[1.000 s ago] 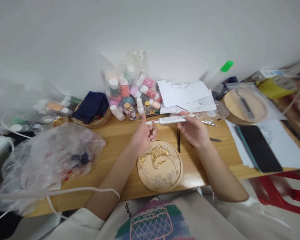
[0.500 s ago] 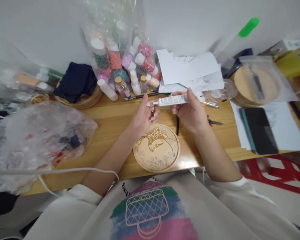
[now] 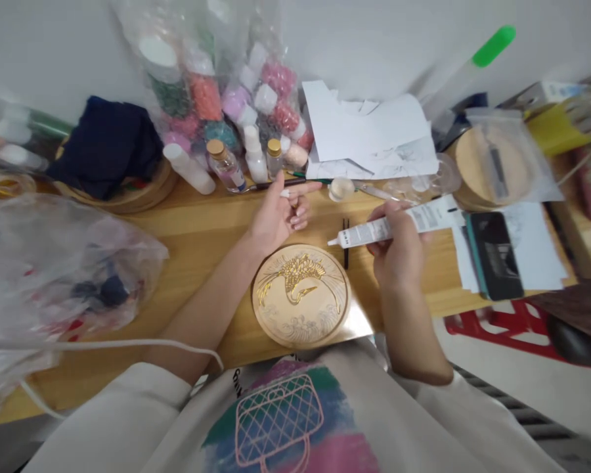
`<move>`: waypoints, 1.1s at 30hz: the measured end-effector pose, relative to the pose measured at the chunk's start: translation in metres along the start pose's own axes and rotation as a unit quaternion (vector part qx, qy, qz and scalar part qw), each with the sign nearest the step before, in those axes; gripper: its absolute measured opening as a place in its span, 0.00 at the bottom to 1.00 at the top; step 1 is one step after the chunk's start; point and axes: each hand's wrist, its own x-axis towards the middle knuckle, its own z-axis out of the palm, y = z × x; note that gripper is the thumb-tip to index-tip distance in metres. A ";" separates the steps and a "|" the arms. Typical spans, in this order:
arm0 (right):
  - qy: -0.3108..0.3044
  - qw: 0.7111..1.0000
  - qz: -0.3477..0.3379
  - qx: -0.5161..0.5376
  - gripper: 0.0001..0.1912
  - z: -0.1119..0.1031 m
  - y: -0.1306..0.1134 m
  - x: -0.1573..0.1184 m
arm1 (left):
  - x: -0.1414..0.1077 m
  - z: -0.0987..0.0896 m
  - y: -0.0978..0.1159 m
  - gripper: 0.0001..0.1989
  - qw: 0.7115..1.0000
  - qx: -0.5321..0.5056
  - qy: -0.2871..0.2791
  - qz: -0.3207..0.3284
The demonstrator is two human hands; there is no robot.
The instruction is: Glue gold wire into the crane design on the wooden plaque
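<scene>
My right hand point(image 3: 398, 246) is wrapped round a white squeeze tube point(image 3: 374, 232), its pointed nozzle aimed left. Small print runs along the tube's side. Between the thumb and fingers of my left hand point(image 3: 278, 213) sits a small white cap point(image 3: 285, 193); its index finger points right. Below both hands a round wooden board point(image 3: 301, 328) lies flat, bearing a raised gold crane and pale wave lines. The nozzle is just above the board's upper right, apart from it. A thin dark tool point(image 3: 345, 246) lies on the table near the nozzle.
Behind stand small bottles point(image 3: 225, 165) and a clear bag of bead jars point(image 3: 204, 92). White papers point(image 3: 369, 135) lie at the back. A phone point(image 3: 495, 255) and wooden discs point(image 3: 492, 164) are right. Plastic bags point(image 3: 69, 263) and a white cable point(image 3: 142, 341) lie left.
My hands have moved apart. The right hand has brought the tube lower and to the right, away from the left hand, which now shows the small white cap off the nozzle.
</scene>
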 end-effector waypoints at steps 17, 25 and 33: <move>-0.088 0.986 -0.044 -0.135 0.10 -0.009 0.024 -0.014 | -0.003 0.005 -0.001 0.33 0.997 -0.020 -0.030 -0.066; -0.085 0.979 -0.071 -0.171 0.12 -0.009 0.025 -0.013 | -0.003 0.006 -0.001 0.36 0.997 0.026 -0.056 -0.052; -0.083 0.982 -0.057 -0.157 0.11 -0.009 0.025 -0.015 | -0.003 0.008 -0.001 0.32 0.997 -0.007 -0.030 -0.071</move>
